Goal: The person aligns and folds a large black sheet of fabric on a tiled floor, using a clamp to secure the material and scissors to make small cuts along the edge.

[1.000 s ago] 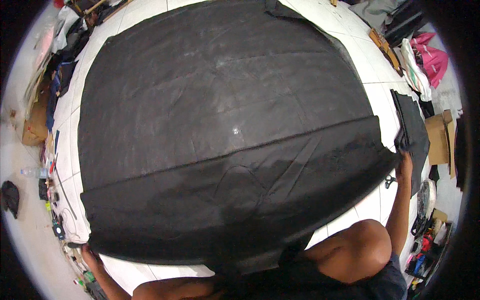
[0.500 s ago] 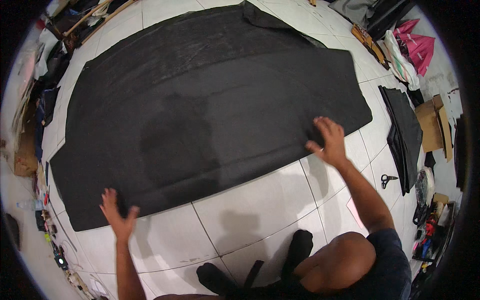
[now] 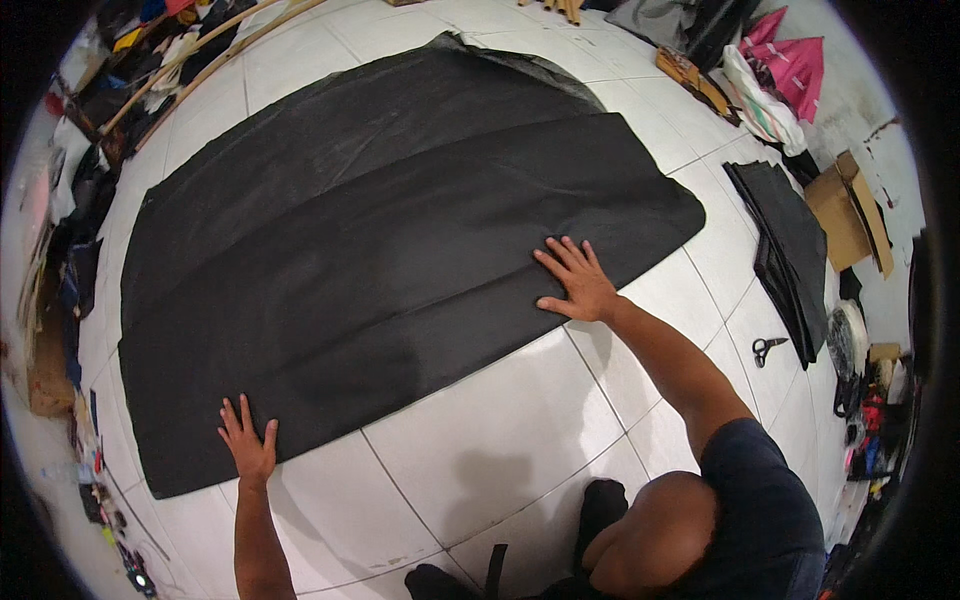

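Observation:
A large sheet of black fabric (image 3: 380, 250) lies spread flat on the white tiled floor (image 3: 480, 450), with long creases running across it. My left hand (image 3: 248, 445) rests open, fingers apart, on the fabric's near edge at the lower left. Farther right, my right hand (image 3: 575, 283) lies flat with spread fingers on the same near edge. Neither hand grips anything.
A folded stack of black cloth (image 3: 785, 255) lies at the right, with black scissors (image 3: 768, 348) on the tiles near it. A cardboard box (image 3: 850, 210) and pink bags (image 3: 790, 65) sit at the far right. Clutter and long wooden sticks (image 3: 200, 65) line the left edge.
The fabric, held up wide a second ago, now lies on the floor. Both hands have let go of its corners and pressed flat on the near edge, sliding forward.

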